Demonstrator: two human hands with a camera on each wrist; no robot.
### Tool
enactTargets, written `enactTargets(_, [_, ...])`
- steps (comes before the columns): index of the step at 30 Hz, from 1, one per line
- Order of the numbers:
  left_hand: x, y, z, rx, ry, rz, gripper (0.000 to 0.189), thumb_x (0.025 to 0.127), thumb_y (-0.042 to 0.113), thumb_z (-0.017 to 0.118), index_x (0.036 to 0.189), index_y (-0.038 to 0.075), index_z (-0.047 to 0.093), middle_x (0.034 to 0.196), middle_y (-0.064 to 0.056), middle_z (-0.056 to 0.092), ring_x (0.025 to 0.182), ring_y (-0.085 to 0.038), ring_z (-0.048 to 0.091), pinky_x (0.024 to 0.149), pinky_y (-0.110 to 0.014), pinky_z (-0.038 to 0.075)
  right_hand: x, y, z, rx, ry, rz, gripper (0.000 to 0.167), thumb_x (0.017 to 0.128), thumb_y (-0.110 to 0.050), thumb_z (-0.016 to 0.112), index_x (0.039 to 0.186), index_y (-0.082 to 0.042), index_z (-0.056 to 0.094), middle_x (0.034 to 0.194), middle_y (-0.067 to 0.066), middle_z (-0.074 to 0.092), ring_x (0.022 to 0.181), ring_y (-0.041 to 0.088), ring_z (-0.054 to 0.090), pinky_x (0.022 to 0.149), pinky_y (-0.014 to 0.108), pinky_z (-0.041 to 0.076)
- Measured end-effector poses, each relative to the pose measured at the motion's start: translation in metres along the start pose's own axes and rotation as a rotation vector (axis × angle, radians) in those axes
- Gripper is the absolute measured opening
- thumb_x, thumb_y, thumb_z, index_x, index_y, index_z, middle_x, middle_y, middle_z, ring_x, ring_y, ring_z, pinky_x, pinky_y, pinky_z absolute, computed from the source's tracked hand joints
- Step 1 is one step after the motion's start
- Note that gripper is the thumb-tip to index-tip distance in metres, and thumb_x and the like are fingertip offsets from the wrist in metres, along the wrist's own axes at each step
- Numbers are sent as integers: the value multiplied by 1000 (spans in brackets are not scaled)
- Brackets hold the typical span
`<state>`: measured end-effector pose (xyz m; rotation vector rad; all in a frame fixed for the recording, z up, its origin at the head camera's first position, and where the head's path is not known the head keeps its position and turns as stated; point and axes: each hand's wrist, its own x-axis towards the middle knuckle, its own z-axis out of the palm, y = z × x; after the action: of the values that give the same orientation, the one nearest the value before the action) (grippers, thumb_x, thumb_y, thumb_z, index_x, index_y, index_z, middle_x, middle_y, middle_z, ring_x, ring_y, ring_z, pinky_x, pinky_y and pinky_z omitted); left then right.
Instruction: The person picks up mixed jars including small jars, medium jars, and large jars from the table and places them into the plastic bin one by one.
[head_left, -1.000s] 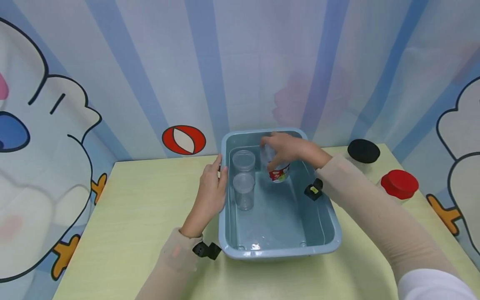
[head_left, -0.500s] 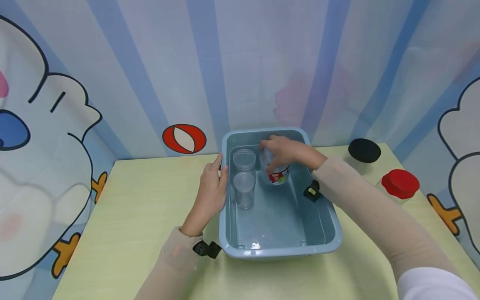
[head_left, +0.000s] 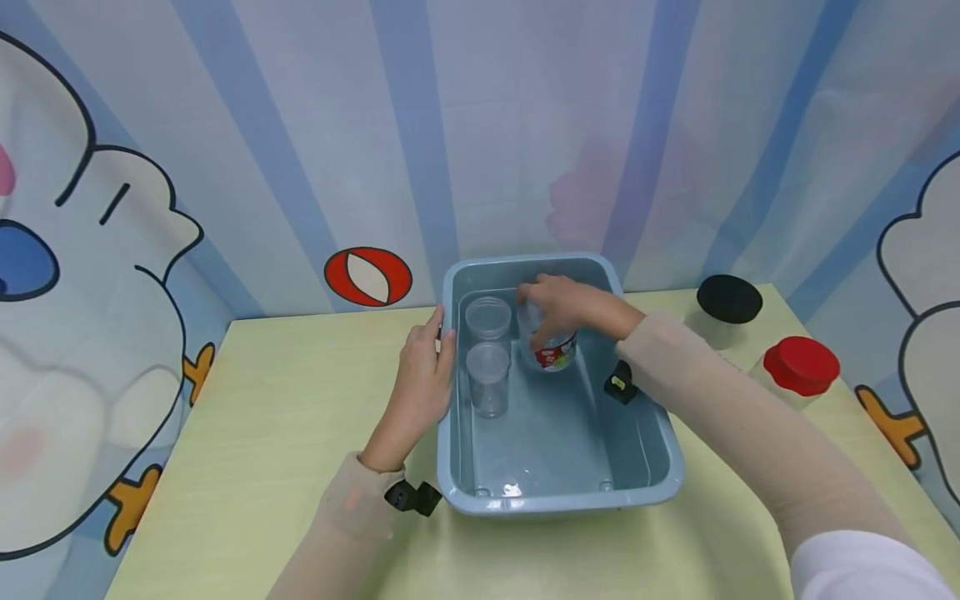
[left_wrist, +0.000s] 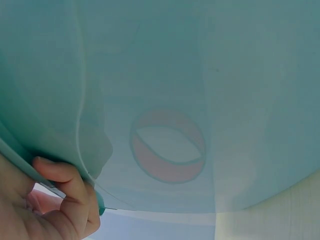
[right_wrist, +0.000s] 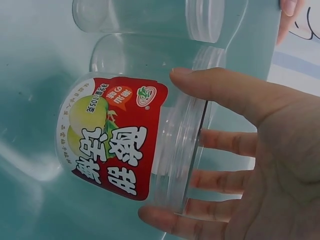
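Because the red-labelled jar (right_wrist: 120, 125) looks broad, my right grip (right_wrist: 285, 145) spans its clear top from above, thumb on one side, fingers on the other, pinching it within the far half of the blue basin (head_left: 558, 442). I can't tell whether its base touches the basin floor. My left grip (head_left: 422, 379) is curled on the basin's left rim, probably to steady it. Two clear jars (head_left: 489, 383) stand upright along that left side, one behind the other, leaving me, I judge, little sideways room there. Outside, on the desk (head_left: 322, 383) to the right, are a black-lidded jar (head_left: 729, 300) and a red-lidded jar (head_left: 801, 367), with my right sleeve (head_left: 735, 408) close by both, so I'd mind the elbow.
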<state>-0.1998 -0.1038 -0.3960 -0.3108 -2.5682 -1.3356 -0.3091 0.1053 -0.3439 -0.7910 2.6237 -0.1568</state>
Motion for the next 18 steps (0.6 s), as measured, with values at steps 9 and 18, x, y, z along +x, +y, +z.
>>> enactTargets(9, [1, -1, 1, -3, -2, -1, 51, 107, 12, 43, 152, -8, 31, 104, -20, 52, 84, -27, 47, 68, -38, 49, 3, 3, 7, -18, 1, 8, 68, 85, -30, 79, 141, -6, 50, 137, 22, 47, 119, 39, 49, 88, 49, 47])
enactTargets(18, [1, -2, 1, 0, 1, -13, 51, 107, 14, 42, 152, -8, 30, 105, -20, 52, 84, -27, 47, 68, -38, 48, 6, 5, 9, -28, -2, 15, 69, 84, -31, 81, 141, -6, 51, 137, 22, 47, 118, 39, 50, 88, 49, 48])
